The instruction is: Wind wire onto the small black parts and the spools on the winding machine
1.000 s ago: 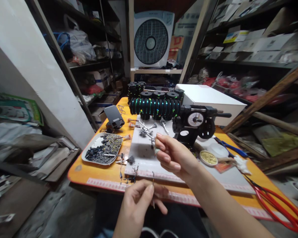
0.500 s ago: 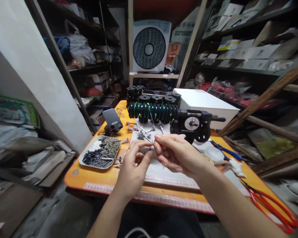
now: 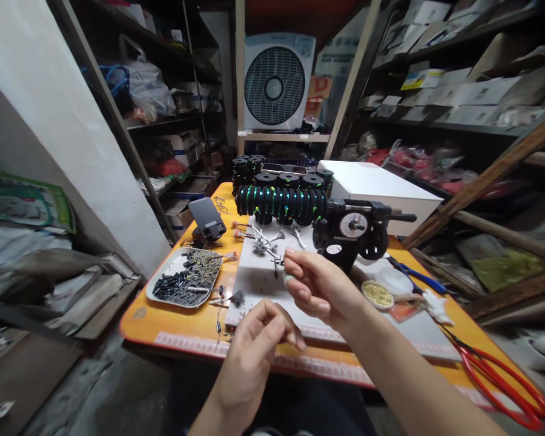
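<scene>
Over the white board (image 3: pixel 254 281), my right hand (image 3: pixel 320 281) is closed in a pinch around small dark and pale pieces, too small to make out. My left hand (image 3: pixel 263 333) is lower, near the board's front edge, with curled fingers; what they hold, if anything, is hidden. Behind the hands stands a black winding device with a dial (image 3: pixel 354 225) and a row of black discs wound with green line (image 3: pixel 281 204). Silvery-stemmed bundles (image 3: pixel 266 245) lie on the board. A white tray (image 3: pixel 153 284) of small dark and yellowish pieces is at the left.
A black phone stand (image 3: pixel 208 218) is behind the tray. At the right are a dish of golden bits (image 3: pixel 378 295), blue-handled pliers (image 3: pixel 420 278) and red-handled scissors (image 3: pixel 495 375). A white box (image 3: pixel 376 181) stands at the back right, a fan (image 3: pixel 275 85) beyond.
My left hand has come away from my right hand, moving down toward the table's front edge. My right hand stays in nearly the same place, still pinched.
</scene>
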Demonstrator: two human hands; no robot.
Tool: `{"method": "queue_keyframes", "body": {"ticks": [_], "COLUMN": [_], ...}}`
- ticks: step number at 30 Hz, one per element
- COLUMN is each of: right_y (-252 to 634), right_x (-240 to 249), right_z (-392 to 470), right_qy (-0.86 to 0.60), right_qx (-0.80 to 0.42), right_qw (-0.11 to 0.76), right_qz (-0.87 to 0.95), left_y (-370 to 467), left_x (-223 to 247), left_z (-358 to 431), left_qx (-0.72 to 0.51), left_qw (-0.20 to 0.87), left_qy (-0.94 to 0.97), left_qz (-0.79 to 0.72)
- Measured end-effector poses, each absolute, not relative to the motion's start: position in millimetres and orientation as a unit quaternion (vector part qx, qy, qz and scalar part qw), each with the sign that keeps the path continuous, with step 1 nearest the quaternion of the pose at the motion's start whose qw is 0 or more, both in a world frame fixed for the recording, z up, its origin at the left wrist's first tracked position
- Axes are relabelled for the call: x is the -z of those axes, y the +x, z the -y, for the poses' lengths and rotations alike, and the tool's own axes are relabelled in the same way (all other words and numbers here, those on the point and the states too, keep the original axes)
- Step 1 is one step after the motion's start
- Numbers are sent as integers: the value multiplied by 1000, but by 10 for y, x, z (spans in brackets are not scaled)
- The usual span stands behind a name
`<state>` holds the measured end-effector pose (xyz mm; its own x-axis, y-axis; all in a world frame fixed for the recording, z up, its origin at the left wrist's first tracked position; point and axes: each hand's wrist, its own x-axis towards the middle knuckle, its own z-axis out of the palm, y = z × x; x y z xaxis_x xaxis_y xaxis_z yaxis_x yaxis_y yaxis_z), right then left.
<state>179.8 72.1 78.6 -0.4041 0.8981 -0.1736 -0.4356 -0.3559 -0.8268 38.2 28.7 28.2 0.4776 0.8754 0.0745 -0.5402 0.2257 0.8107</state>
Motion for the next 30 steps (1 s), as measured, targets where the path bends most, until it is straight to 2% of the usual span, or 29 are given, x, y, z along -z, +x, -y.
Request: {"method": "queue_keyframes", "body": {"ticks": [6, 15, 18, 25, 30], "right_y": [1793, 1774, 1787, 1844, 1821], "right_x": [-793, -762, -729, -594, -505], "right_z": [-706, -700, -650, -433, -387], "right_qy": [-322, -328, -361, -450, -457], "right_qx": [-756, -744, -701, -552, -527], "right_qw": [434, 433, 423, 328, 343], "right_qz": [369, 389, 445, 621, 630], "left_y": [387, 325, 305, 254, 230], "left_x": [-210, -188, -139, -45, 16], "left_z": [-158, -189, -196, -168, -108], "left_qx": [-451, -414, -424, -444, -447], "left_qw": [808, 839, 825, 804, 816], "left_qy": [302, 293, 305, 318, 297], "left_qz": [-230, -196, -215, -237, -216]}}
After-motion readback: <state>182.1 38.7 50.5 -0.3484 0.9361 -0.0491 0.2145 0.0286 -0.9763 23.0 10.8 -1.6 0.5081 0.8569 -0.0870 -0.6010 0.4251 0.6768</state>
